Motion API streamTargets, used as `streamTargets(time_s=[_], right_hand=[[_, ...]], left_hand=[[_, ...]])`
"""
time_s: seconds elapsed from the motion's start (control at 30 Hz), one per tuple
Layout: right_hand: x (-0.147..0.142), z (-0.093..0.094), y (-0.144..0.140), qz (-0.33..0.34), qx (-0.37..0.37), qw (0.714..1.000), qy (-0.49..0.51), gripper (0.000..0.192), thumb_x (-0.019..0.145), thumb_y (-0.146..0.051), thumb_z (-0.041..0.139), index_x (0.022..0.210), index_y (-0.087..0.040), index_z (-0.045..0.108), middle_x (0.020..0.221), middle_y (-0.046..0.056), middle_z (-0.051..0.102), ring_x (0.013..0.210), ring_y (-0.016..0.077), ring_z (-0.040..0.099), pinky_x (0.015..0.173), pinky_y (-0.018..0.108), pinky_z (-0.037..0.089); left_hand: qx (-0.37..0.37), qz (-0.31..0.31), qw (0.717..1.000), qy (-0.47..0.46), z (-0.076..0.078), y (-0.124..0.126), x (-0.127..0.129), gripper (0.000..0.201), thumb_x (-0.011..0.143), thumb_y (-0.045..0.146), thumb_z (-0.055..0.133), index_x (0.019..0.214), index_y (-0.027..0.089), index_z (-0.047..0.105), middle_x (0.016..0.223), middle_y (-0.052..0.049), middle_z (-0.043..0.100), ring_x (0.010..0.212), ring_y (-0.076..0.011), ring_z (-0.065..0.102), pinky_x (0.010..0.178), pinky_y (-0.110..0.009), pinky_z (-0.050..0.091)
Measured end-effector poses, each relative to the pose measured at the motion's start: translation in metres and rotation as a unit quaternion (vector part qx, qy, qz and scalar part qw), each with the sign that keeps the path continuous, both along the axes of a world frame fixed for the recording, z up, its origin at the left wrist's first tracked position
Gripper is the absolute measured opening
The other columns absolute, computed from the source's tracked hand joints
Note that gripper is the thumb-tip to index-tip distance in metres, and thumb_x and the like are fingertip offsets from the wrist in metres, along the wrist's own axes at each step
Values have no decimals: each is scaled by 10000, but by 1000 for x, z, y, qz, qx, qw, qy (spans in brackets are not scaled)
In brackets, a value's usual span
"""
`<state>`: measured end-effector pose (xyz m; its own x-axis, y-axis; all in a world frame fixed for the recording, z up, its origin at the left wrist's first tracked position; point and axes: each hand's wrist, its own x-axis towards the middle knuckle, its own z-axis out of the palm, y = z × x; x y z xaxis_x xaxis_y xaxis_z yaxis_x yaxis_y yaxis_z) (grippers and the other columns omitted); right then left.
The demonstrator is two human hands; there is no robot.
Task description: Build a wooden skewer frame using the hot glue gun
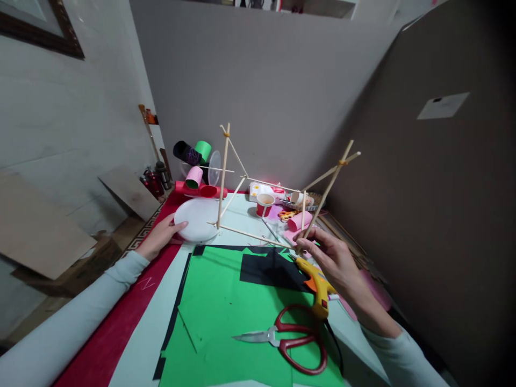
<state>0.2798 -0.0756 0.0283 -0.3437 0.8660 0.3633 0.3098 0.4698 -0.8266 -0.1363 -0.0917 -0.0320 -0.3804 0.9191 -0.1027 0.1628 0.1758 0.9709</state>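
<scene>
Your left hand (161, 236) is resting, fingers spread, on the white plate (197, 219); your right hand (330, 258) is pinching the stick frame (258, 185) beside the glue gun (316, 285).

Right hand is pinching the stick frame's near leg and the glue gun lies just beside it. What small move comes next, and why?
Probably press that leg down with the right hand and keep it there. The stick frame leans, with its far legs by the white plate that the left hand touches. The glue gun lies unheld on the green paper.
</scene>
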Motion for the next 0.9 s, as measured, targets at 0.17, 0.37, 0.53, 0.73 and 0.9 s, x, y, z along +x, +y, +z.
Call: streamTargets(time_s=[0.17,0.37,0.53,0.73,0.9], right_hand=[[2,-4,3,-7,4,1000,-27,358,939,-553,620,828,-215,659,786,51,670,721,208,601,643,307,471],[3,-4,3,-5,1,999,-37,376,933,-577,621,821,-220,657,779,52,664,697,208,594,630,312,475],[3,-4,4,0,-10,999,-34,383,930,-584,622,820,-219,658,768,47,648,688,206,587,615,307,475],[-2,-2,1,15,-7,999,-41,346,952,-548,609,866,-217,665,798,45,650,712,198,582,626,301,465],[-18,2,-3,76,-4,997,-13,277,959,-462,631,825,-220,643,785,39,666,738,198,627,674,297,508]], left_hand=[[3,27,1000,4,-4,20,4,437,954,367,676,1340,185,575,1296,-111,629,1065,-239,667,878,-441,616],[4,28,999,15,-5,29,7,437,954,375,675,1337,185,580,1305,-112,627,1078,-244,665,892,-451,613],[18,23,999,13,-10,26,4,443,953,378,676,1340,186,579,1316,-114,623,1093,-249,661,900,-457,611],[37,16,999,-2,-11,18,-1,426,963,390,660,1326,181,586,1287,-110,637,1075,-242,667,892,-450,611],[55,58,997,9,-12,12,-7,410,956,376,673,1306,176,597,1263,-105,646,1055,-234,670,881,-438,612]])
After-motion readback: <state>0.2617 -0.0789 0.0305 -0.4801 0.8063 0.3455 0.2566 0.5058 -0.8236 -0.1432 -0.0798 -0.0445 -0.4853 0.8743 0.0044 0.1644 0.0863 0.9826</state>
